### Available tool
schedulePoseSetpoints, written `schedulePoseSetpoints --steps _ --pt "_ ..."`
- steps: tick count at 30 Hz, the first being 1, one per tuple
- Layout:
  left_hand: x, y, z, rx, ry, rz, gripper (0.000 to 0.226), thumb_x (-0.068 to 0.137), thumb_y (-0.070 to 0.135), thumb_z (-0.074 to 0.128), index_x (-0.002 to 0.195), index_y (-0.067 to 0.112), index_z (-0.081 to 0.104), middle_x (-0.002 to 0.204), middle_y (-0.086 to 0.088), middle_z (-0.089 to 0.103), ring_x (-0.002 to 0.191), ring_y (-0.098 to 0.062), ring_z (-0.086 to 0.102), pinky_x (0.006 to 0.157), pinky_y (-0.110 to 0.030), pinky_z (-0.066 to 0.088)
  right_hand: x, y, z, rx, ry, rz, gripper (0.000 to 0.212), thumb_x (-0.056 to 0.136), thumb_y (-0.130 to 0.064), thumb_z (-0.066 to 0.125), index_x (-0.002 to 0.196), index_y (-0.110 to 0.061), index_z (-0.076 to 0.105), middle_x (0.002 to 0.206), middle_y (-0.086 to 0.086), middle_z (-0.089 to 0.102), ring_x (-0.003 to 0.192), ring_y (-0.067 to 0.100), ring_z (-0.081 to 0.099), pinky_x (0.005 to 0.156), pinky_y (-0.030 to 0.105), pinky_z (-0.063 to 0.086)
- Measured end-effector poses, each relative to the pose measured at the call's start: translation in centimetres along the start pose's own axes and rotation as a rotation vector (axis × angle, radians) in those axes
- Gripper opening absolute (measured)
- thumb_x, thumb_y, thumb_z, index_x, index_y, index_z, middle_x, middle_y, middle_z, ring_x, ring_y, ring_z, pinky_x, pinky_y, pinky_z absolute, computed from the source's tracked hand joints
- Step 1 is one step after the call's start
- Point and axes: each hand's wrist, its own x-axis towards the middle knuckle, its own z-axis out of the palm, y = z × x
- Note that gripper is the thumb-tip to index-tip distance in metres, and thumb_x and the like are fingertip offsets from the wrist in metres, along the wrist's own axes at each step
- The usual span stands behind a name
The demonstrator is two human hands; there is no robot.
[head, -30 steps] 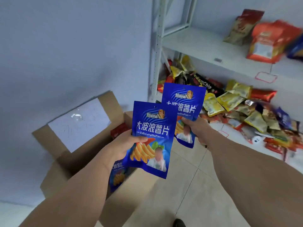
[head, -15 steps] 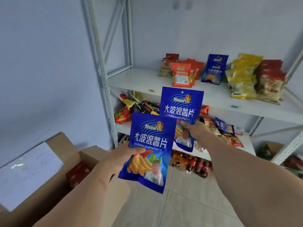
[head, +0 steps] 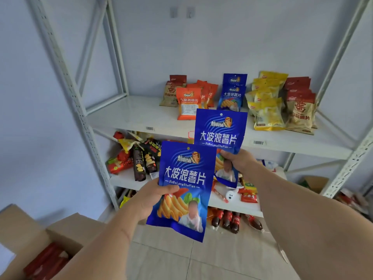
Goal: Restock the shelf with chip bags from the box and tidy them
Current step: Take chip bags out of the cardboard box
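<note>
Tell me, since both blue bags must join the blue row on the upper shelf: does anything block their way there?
Nothing visible does. The left hand and right hand each hold a blue bag in open air before the upper shelf. The blue row stands between orange bags and yellow bags, with bare shelf in front.

Glossy blue plastic-film chip bags (head: 182, 190) w/ smooth printed faces. Matt white painted metal shelf (head: 141, 116), perforated uprights. At 7 o'clock, matt brown cardboard box (head: 66, 229). Smooth pale floor tiles (head: 161, 259), slight sheen.
</note>
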Motion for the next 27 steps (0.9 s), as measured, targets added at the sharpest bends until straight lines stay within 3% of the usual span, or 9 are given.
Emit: schedulePoseSetpoints --steps 5,11,17,19,23,27 --pt "9.6 3.9 0.5 0.018 -0.017 0.034 0.051 0.071 0.022 0.081 0.119 0.010 0.069 0.110 -0.014 0.077 0.106 -0.036 0.073 0.099 -0.052 0.055 8.1 -1.9 -3.2 0.018 0.090 -0.030 0.025 0.095 -0.027 0.068 0.084 -0.007 0.060 0.058 0.008 0.062 0.054 0.020 0.056 0.066 0.036 0.050" --pt "20.3 9.6 2.1 0.044 -0.061 0.060 0.042 0.077 0.021 0.079 0.117 0.011 0.071 0.108 -0.013 0.078 0.102 -0.034 0.074 0.094 -0.047 0.057 17.2 -5.3 -7.1 0.045 0.134 -0.079 0.022 0.098 -0.021 0.064 0.083 -0.006 0.061 0.056 0.011 0.058 0.051 0.023 0.053 0.060 0.035 0.048" --pt "29.2 12.5 4.9 0.071 -0.077 0.062 0.042 0.079 0.023 0.078 0.118 0.012 0.069 0.109 -0.012 0.078 0.103 -0.032 0.074 0.091 -0.045 0.058 26.3 -6.3 -11.1 0.053 0.146 -0.066 0.024 0.095 -0.034 0.067 0.091 -0.011 0.061 0.066 0.007 0.067 0.064 0.022 0.063 0.076 0.041 0.054" --pt "32.6 13.7 6.0 0.079 -0.061 0.075 0.048 0.075 0.023 0.079 0.120 0.010 0.068 0.110 -0.014 0.077 0.105 -0.034 0.073 0.094 -0.048 0.056 30.4 -6.2 -12.4 0.067 0.139 -0.061 0.031 0.091 -0.037 0.071 0.101 -0.010 0.063 0.075 0.005 0.071 0.070 0.022 0.067 0.079 0.044 0.057" --pt "38.5 16.2 8.7 0.043 -0.001 0.116 0.053 0.066 0.022 0.082 0.116 0.011 0.070 0.110 -0.015 0.077 0.096 -0.029 0.076 0.085 -0.042 0.057 38.0 -5.3 -14.8 0.078 0.110 0.001 0.043 0.085 -0.044 0.076 0.110 -0.012 0.062 0.096 0.006 0.074 0.086 0.026 0.071 0.080 0.041 0.060" --pt "43.1 18.4 11.1 0.005 0.055 0.114 0.046 0.072 0.014 0.077 0.116 0.007 0.069 0.104 -0.014 0.078 0.092 -0.030 0.075 0.083 -0.041 0.057 44.8 -4.0 -16.8 0.094 0.054 0.049 0.065 0.066 -0.055 0.081 0.113 -0.015 0.061 0.106 0.007 0.074 0.092 0.031 0.073 0.087 0.052 0.059"
